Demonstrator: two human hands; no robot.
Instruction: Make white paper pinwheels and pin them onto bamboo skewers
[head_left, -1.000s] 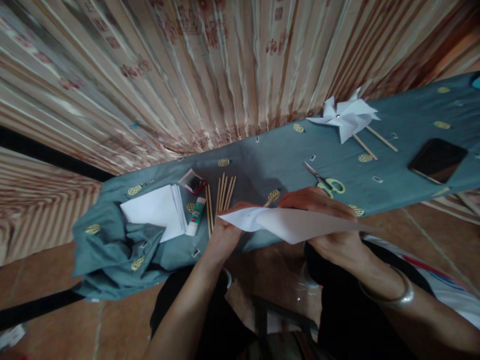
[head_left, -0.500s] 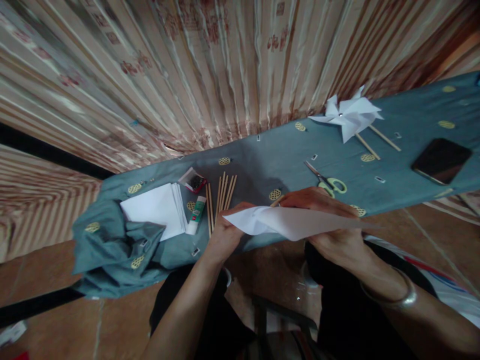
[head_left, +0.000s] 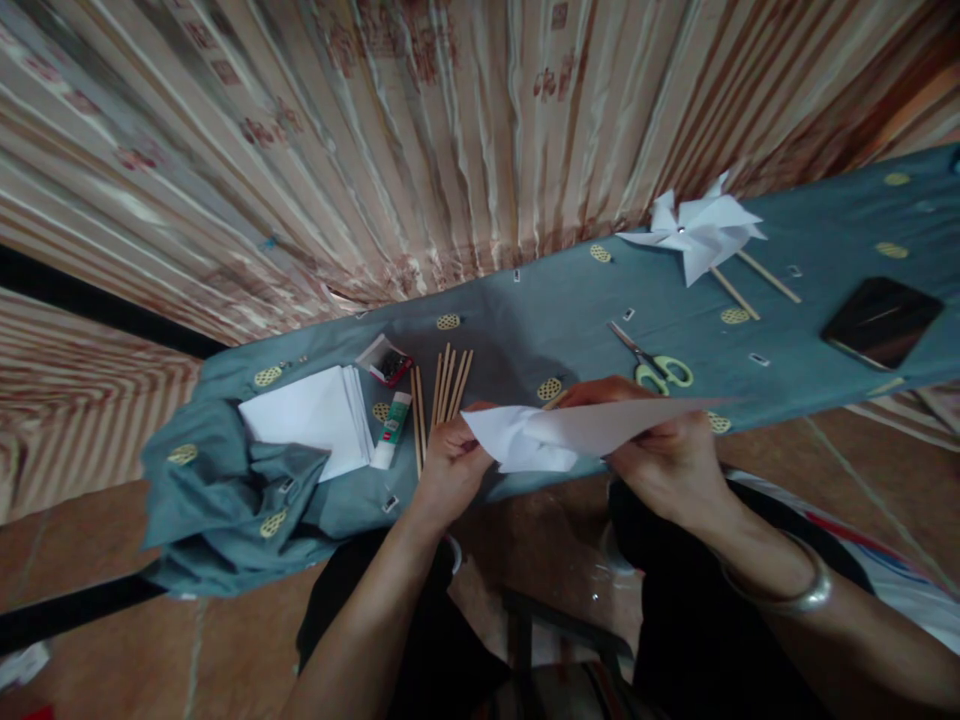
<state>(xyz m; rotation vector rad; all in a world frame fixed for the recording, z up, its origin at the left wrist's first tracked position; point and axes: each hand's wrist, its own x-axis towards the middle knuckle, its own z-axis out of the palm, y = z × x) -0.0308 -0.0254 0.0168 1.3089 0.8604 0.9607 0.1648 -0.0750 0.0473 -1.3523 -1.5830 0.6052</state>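
Note:
A white paper pinwheel piece (head_left: 525, 437) with curved, folded flaps is held between both hands above the table's near edge. My left hand (head_left: 454, 465) pinches its left corner, thumb and fingers closed. On the other side my right hand (head_left: 667, 455) grips the paper, partly hidden behind a long flap. Just left of my left hand lie several thin wooden sticks (head_left: 452, 380) and a green and white glue stick (head_left: 391, 430). Beyond my right hand rest scissors with light green handles (head_left: 666, 373).
Two finished paper pinwheels (head_left: 712, 225) on sticks lie at the back right, near a dark phone (head_left: 883, 322). A stack of white paper (head_left: 311, 420) and a small box of pins (head_left: 385, 360) are at the left. A striped curtain (head_left: 480, 150) hangs behind the cloth-covered table (head_left: 525, 310).
The paper has tilted, so more of its folded left part shows and the right flap sits higher. My right hand has shifted slightly beneath it; both hands keep their hold.

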